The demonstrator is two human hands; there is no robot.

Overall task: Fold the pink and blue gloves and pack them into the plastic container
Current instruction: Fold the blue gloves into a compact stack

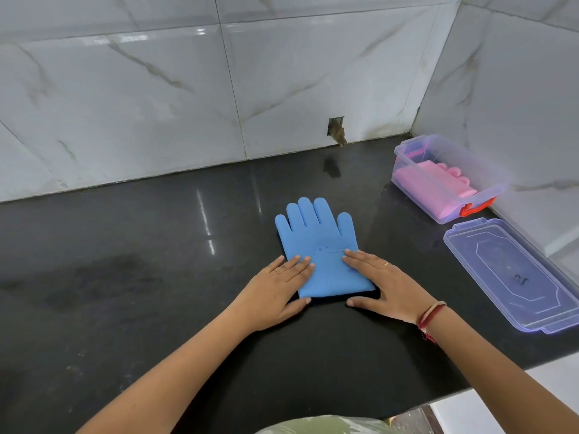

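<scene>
The blue gloves (316, 239) lie flat in a stack on the black counter, fingers pointing toward the wall. My left hand (279, 289) rests flat on the cuff's left side, fingers spread. My right hand (382, 283) presses flat on the cuff's right side. Neither hand grips anything. The folded pink gloves (438, 180) sit inside the clear plastic container (498, 186) at the right, by the corner of the walls.
The container's clear lid (517, 277) lies loose on the counter (125, 261) in front of it. Marble-tiled walls close off the back and right. A small hole (336, 130) shows in the back wall. The counter's front edge runs close to my body.
</scene>
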